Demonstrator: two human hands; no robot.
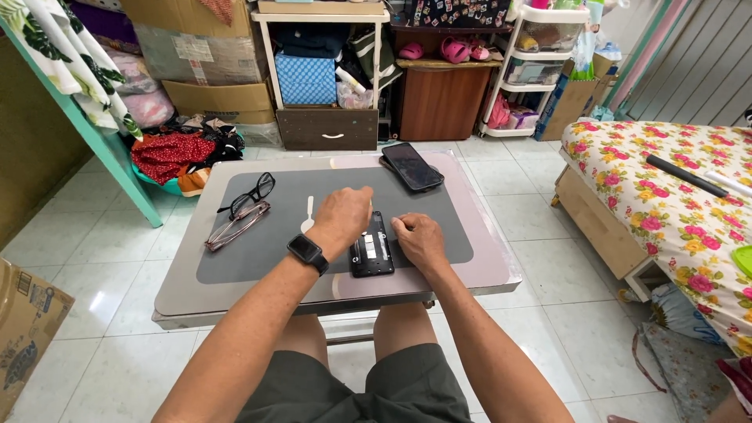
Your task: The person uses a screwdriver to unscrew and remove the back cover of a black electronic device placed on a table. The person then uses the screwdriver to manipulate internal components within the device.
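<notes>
Fingers [401,225] of the right hand [419,239] curl narrowly against the right edge of an opened phone [371,246], while the left hand [342,218], a smartwatch [308,252] on its wrist, hovers over the phone's top with fingers drawn loosely together; whether they pinch anything cannot be told. The phone lies back-up near the front middle of a dark mat [313,235] on a small table [486,274], its rear cover off and its inner parts showing, which suggests the opening is done and the work inside is in hand. Just left of the hand, a small white tool [309,215] lies on the mat. Farther left lie two pairs of glasses [243,207]. At the mat's far edge a second phone [412,166] rests screen-up on another flat piece. Shelves [321,70] of boxes and clothes stand beyond.
</notes>
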